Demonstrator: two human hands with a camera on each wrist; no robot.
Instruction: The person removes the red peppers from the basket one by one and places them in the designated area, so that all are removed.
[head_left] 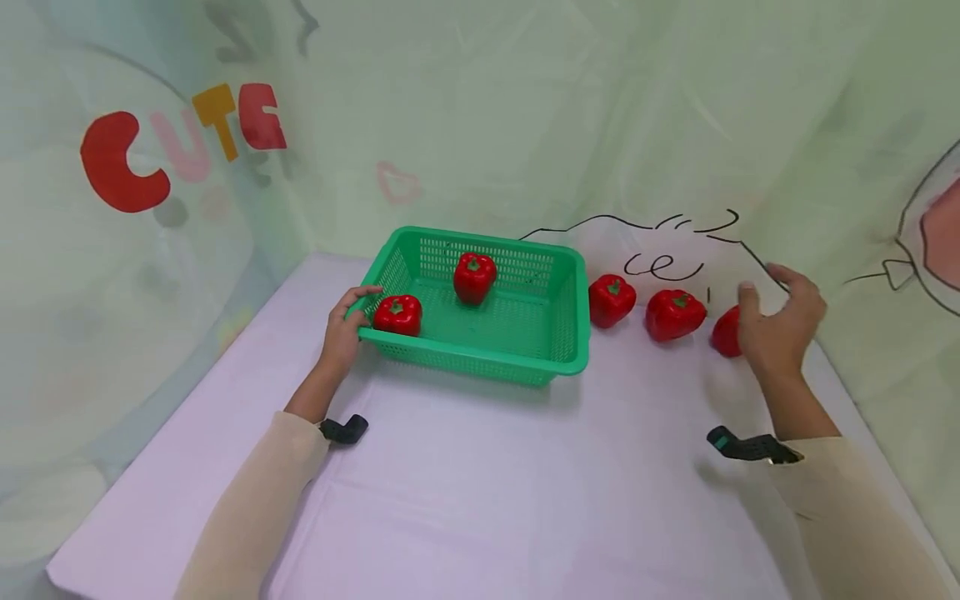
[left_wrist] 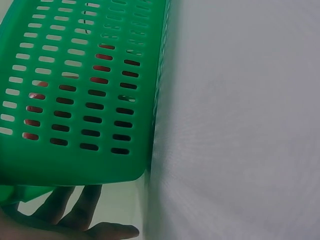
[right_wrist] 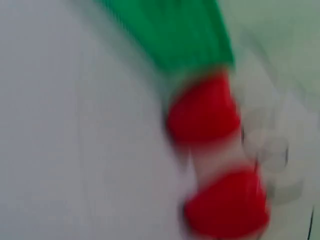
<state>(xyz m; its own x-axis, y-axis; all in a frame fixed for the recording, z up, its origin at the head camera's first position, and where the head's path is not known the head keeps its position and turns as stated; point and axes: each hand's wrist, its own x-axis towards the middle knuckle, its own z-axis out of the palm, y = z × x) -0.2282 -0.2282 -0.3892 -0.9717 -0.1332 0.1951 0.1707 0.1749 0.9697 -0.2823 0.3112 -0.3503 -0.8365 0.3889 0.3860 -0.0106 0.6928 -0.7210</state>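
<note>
A green plastic basket (head_left: pixel 480 354) stands on the table, with one red bell pepper (head_left: pixel 475 279) near its back wall and another red bell pepper (head_left: pixel 398 315) in its front left corner. At the basket's left end my left hand (head_left: pixel 343 333) grips the rim; in the left wrist view its fingers (left_wrist: pixel 82 207) show below the basket's end. My right hand (head_left: pixel 783 329) is at the far right, thumb and fingers apart. It partly hides a red bell pepper (head_left: pixel 726 333); whether it touches the pepper is unclear. The right wrist view is blurred.
Two more red bell peppers stand right of the basket: one pepper (head_left: pixel 611 301) close beside its right wall, another pepper (head_left: pixel 675 316) farther right. The white table (head_left: pixel 480 500) meets a printed cloth backdrop (head_left: pixel 600 108) behind and at both sides.
</note>
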